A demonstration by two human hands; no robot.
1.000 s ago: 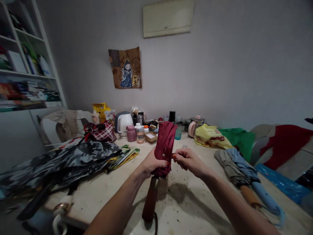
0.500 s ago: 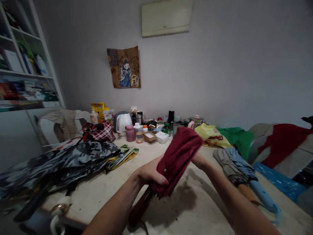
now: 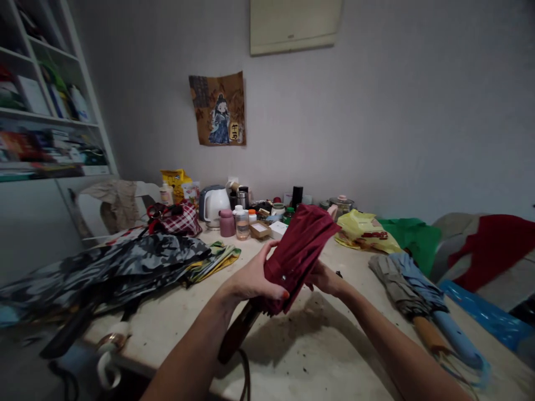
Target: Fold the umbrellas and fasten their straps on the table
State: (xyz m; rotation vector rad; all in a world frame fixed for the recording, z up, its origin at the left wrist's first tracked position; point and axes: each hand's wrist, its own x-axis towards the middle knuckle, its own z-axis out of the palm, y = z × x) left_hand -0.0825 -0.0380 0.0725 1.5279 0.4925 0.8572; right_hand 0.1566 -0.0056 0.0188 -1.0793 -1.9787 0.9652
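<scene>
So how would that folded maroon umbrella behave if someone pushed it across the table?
The maroon umbrella probably has a soft, yielding canopy, since the left hand dents the bunched fabric. Its brown handle looks rigid, so it should move as one stiff piece. Being roughly cylindrical, it may roll on the table.

Two dark, not quite legible characters on the wall poster's [image 3: 218,109] small yellow tag.
</scene>
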